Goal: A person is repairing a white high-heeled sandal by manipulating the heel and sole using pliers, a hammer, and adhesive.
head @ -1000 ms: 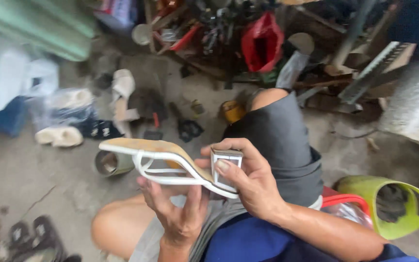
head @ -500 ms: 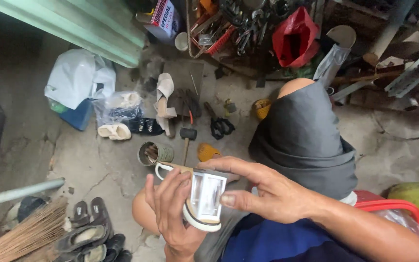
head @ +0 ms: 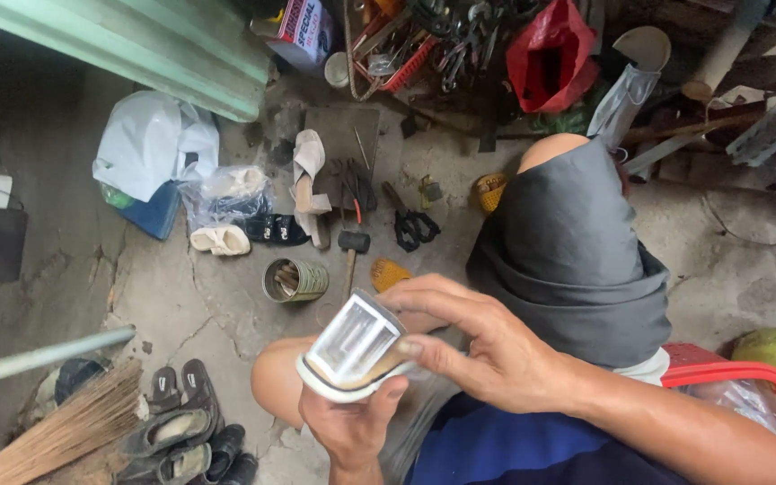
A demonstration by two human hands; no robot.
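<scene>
I hold a white high-heeled sandal (head: 352, 346) over my lap, its clear block heel pointing up toward the camera. My left hand (head: 352, 427) grips the sandal from below, thumb against the sole's rim. My right hand (head: 482, 346) comes in from the right, with thumb and fingers pinching the heel and upper edge. My bare knees and grey shorts (head: 577, 260) lie beneath.
On the concrete floor ahead lie a hammer (head: 352, 241), black shears (head: 413, 224), a tin can (head: 295, 280), a beige sandal (head: 309, 180) and bagged shoes (head: 226, 198). A red bag (head: 550, 54) and tool basket (head: 406, 45) sit beyond. Broom (head: 65, 431) and dark sandals (head: 181, 422) lie at lower left.
The sandal has been turned from lying sideways to heel-end up facing the camera. My view has swung left and down, showing more floor.
</scene>
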